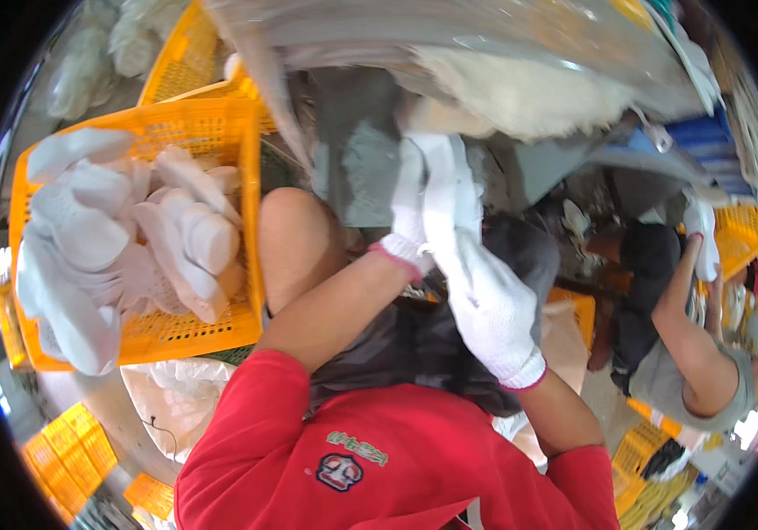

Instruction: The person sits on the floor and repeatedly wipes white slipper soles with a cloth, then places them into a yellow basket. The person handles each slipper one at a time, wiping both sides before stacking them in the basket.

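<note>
Both my hands wear white knitted gloves with red cuffs. Between them, in front of my knees, is a white shoe (454, 190), long and narrow, its toe end pointing away from me. My left hand (407, 208) closes along its left side. From the near right, my right hand (494, 305) grips its near end, the fingers stretched along it and partly hidden. On my left, an orange plastic crate (253, 203) holds a heap of similar white shoes (87, 230), some with small holes.
Plastic sheeting (502, 44) covers the workplace ahead, with cream cloth (520, 97) under it and a grey panel (357, 141) below. More orange crates (70, 450) stand at the lower left. At the right sits another person (697, 353), wearing a white glove.
</note>
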Motion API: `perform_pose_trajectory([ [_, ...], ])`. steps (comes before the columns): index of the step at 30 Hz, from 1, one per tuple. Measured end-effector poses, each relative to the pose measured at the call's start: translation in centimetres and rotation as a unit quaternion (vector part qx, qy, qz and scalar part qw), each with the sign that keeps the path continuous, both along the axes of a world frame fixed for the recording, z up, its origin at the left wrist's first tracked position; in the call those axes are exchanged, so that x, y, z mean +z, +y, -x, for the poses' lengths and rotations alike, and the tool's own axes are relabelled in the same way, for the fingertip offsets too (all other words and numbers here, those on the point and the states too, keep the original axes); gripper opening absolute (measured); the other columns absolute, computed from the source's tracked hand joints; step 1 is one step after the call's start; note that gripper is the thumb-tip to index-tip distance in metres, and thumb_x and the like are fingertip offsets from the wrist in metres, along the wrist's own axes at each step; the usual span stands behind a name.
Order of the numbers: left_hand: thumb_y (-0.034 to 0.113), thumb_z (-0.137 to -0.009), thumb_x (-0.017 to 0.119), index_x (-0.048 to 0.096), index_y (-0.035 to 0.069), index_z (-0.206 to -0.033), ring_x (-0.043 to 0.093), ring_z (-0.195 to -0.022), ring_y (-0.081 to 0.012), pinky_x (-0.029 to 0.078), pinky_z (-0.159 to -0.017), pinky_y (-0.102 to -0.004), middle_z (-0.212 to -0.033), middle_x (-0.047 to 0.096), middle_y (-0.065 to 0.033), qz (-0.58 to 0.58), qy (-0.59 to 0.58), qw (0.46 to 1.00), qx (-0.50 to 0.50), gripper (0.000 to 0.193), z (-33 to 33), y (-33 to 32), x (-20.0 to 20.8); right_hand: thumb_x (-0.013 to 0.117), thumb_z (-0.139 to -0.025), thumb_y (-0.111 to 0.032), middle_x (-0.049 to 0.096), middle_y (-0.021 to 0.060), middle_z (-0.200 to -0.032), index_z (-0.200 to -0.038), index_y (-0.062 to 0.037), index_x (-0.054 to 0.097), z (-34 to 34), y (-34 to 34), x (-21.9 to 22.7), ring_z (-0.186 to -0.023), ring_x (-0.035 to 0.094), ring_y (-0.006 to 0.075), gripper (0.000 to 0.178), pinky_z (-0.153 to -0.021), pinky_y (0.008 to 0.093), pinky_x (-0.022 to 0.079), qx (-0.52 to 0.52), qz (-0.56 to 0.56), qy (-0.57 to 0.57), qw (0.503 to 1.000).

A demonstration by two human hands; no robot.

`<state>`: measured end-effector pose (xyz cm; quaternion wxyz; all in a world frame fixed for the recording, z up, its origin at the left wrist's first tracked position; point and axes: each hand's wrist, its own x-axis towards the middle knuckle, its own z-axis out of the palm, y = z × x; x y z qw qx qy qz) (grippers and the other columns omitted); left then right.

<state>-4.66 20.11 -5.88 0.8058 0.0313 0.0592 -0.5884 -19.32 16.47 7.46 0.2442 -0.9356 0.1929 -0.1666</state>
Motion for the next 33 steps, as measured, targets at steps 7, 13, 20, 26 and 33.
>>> perform_pose_trajectory([
  [7, 0.035, -0.115, 0.039, 0.066, 0.008, -0.128, 0.073, -0.098, -0.0323, 0.061, -0.082, -0.0483, -0.11, 0.073, -0.0144, -0.268, -0.386, 0.854, 0.223, 0.041, -6.6, -6.0, -1.5, 0.075, -0.093, -0.009, 0.08, 0.0074, -0.108, -0.134, -0.0196, 0.074, -6.0, -4.1, -0.8, -0.085, 0.078, 0.029, 0.042, -0.074, 0.0387, 0.062, 0.071, 0.084, -0.123, 0.986],
  [13, 0.029, -0.116, 0.047, 0.062, 0.011, -0.138, 0.072, -0.1, -0.0246, 0.061, -0.09, -0.0406, -0.116, 0.072, -0.0094, -0.219, -0.173, 0.948, 0.156, 0.033, -5.0, -4.9, 1.7, 0.076, -0.095, -0.023, 0.075, 0.009, -0.094, -0.123, -0.0226, 0.078, -7.5, -3.2, -0.8, -0.082, 0.076, 0.0317, 0.028, -0.069, 0.0409, 0.059, -0.008, 0.148, -0.022, 0.989],
  [20, 0.041, -0.114, 0.043, 0.064, 0.007, -0.131, 0.071, -0.114, -0.0357, 0.056, -0.102, -0.0492, -0.121, 0.073, -0.0198, -0.185, -0.139, 0.973, 0.012, 0.043, -3.8, -3.5, 1.2, 0.084, -0.095, -0.02, 0.079, 0.0131, -0.097, -0.121, -0.0122, 0.08, -6.1, -3.5, -3.8, -0.082, 0.075, 0.035, 0.028, -0.075, 0.0398, 0.061, -0.02, 0.098, -0.127, 0.987],
  [26, 0.045, -0.116, 0.037, 0.063, 0.005, -0.139, 0.066, -0.132, -0.0333, 0.053, -0.11, -0.048, -0.132, 0.072, -0.0191, -0.41, -0.49, 0.757, 0.137, 0.053, -2.0, -3.5, -1.5, 0.082, -0.095, -0.025, 0.076, 0.0128, -0.083, -0.104, -0.0132, 0.078, -7.7, -4.4, -5.5, -0.08, 0.075, 0.0348, 0.015, -0.076, 0.0403, 0.061, -0.052, 0.078, -0.064, 0.993],
  [33, 0.038, -0.115, 0.048, 0.062, 0.01, -0.119, 0.067, -0.073, -0.0284, 0.062, -0.07, -0.0477, -0.088, 0.062, -0.0078, -0.225, -0.244, 0.943, -0.016, 0.031, -3.4, -2.5, 1.1, 0.075, -0.092, 0.0, 0.071, 0.0086, -0.128, -0.164, 0.0033, 0.047, -3.4, -2.5, 1.6, -0.105, 0.07, 0.0149, 0.077, -0.093, 0.0319, 0.059, -0.032, -0.483, 0.096, 0.87],
])
